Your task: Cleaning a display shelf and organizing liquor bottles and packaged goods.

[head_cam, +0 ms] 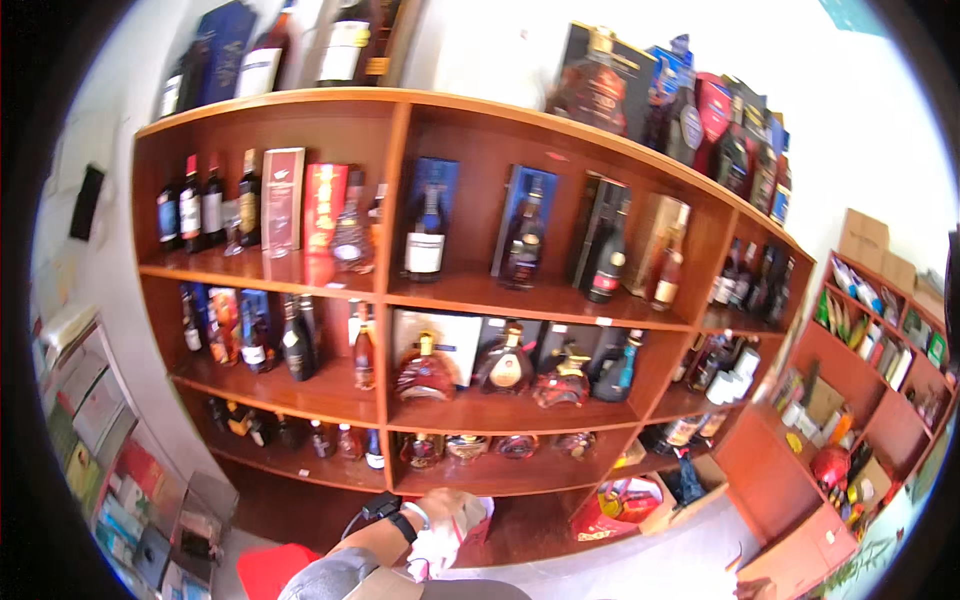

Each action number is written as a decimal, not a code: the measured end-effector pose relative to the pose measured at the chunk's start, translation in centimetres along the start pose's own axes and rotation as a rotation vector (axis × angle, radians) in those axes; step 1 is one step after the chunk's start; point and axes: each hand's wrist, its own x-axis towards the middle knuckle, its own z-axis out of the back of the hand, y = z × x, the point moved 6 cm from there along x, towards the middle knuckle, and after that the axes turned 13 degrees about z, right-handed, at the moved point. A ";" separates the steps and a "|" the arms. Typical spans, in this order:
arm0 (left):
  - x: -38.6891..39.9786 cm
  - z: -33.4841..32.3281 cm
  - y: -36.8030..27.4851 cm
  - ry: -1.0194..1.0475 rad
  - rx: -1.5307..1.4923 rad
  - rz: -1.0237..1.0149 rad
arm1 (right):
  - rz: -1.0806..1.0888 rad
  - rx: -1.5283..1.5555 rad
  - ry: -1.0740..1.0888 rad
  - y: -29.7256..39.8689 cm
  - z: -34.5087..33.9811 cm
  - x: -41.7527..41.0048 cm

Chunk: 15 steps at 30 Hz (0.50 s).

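Low in front of the shelf unit, my left hand [450, 504] is bent over a crumpled white and pink cloth or bag [436, 546], which hangs below its fingers. The hand is blurred; a black band and a pale bracelet circle the wrist. At the bottom right edge, a small part of my right hand [754, 589] shows, too cut off to read its grip. Bottles and boxes fill the wooden shelf unit [525, 300], among them a round-bellied amber bottle [426, 375], a bottle with a cream oval label [506, 367] and a white-labelled bottle [424, 251].
A red bag [619, 510] and an open cardboard box [694, 491] stand at the unit's lower right. Something red [276, 566] lies bottom left. A glass-fronted cabinet [112, 450] stands left; another wooden shelf [847, 375] with mixed goods stands right. More bottles line the unit's top.
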 end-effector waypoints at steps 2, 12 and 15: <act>3.4 -5.3 -1.3 0.035 0.026 -0.125 | -0.170 -0.104 0.134 -3.1 -1.8 0.5; 9.6 -18.3 -30.7 0.811 -0.534 -0.233 | -0.734 -0.192 0.683 -25.1 -1.1 -8.8; 11.1 -18.2 -41.5 0.809 -0.758 -0.116 | -0.846 -0.371 0.978 -29.8 1.5 -10.2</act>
